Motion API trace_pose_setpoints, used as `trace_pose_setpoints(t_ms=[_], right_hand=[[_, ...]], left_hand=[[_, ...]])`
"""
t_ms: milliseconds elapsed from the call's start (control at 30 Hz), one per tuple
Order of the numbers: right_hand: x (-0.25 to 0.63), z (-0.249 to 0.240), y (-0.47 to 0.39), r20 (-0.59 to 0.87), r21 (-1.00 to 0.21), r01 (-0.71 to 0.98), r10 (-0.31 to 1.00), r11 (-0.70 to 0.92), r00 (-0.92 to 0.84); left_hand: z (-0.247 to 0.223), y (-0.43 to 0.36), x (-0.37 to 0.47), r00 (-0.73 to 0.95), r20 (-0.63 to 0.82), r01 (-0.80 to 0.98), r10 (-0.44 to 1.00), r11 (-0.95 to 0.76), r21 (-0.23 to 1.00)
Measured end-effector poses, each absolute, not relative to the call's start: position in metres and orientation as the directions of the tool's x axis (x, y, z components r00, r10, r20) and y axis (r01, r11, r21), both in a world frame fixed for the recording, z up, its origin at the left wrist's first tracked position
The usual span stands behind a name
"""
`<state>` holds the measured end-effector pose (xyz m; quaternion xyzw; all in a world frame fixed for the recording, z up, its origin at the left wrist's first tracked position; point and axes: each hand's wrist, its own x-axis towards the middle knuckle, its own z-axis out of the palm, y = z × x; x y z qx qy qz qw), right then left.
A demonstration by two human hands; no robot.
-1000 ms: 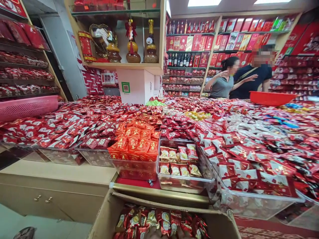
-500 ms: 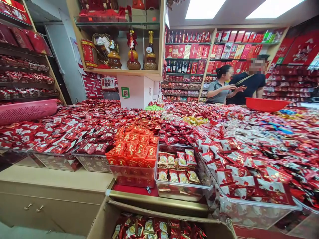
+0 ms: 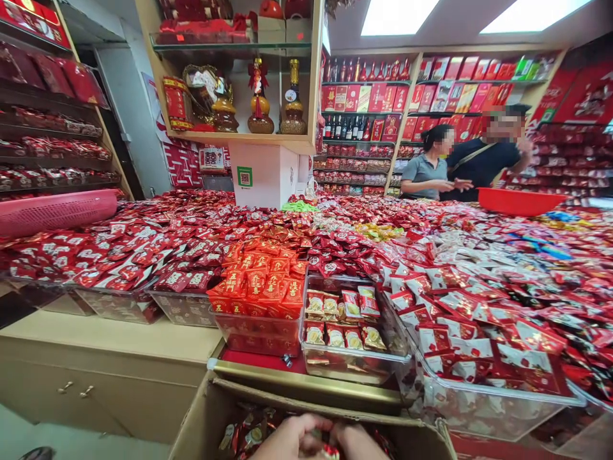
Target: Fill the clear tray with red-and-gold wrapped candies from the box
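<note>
Both my hands reach down into a cardboard box (image 3: 191, 425) of wrapped candies (image 3: 239, 437) at the bottom of the view. My left hand (image 3: 292, 437) curls its fingers inward over some red packets, thumb towards me. Close beside it, my right hand (image 3: 357, 442) is turned in with its fingertips blurred and mostly hidden. A bit of red and gold wrapper shows between the two hands. Just beyond the box stands a clear plastic bin (image 3: 354, 358) with rows of gold and red candy packets (image 3: 352, 337), its front part filled in a neat layer.
Left of that bin is another clear bin (image 3: 258, 335) heaped with orange-red packets (image 3: 268, 281). A larger bin (image 3: 502, 406) of red and white packets stands right. A pink basket (image 3: 57, 211) and a red basin (image 3: 522, 201) rest on the candy display. Two people (image 3: 460, 160) stand behind it.
My two hands have come into view from below and are now in the cardboard box among the candies. Across the display, one person's hands have lowered and the other's arm has risen.
</note>
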<state>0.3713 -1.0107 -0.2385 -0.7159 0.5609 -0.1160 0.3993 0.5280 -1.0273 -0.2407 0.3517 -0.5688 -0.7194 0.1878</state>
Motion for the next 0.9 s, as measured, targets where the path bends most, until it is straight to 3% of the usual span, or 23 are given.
trace_pose_setpoints(t_ms=[133, 333, 533, 667, 767, 900], right_hand=[[0.359, -0.227, -1.0, -0.255, -0.899, -0.436, -0.859, 0.042, 0.443], [0.356, -0.213, -0.997, -0.252, -0.968, -0.128, -0.789, 0.218, 0.56], [0.356, -0.203, -0.994, -0.301, -0.942, -0.042, -0.78, 0.334, 0.549], [0.359, -0.203, -0.993, -0.327, -0.934, -0.043, -0.795, 0.356, 0.511], [0.364, -0.202, -0.99, -0.321, -0.942, -0.056, -0.836, 0.332, 0.445], [0.368, -0.199, -0.984, -0.227, -0.974, -0.079, -0.915, 0.213, 0.333]], left_hand=[[-0.224, -1.02, 0.524, -0.56, -0.336, -0.209, -0.758, -0.263, 0.942], [-0.203, -1.022, 0.533, -0.632, -0.384, -0.148, -0.673, -0.381, 0.913], [-0.188, -1.024, 0.541, -0.695, -0.375, -0.062, -0.613, -0.468, 0.881], [-0.185, -1.027, 0.541, -0.621, -0.357, -0.085, -0.698, -0.393, 0.915], [-0.185, -1.028, 0.541, -0.547, -0.3, -0.103, -0.782, -0.293, 0.951], [-0.18, -1.026, 0.542, -0.588, -0.252, -0.024, -0.768, -0.295, 0.955]])
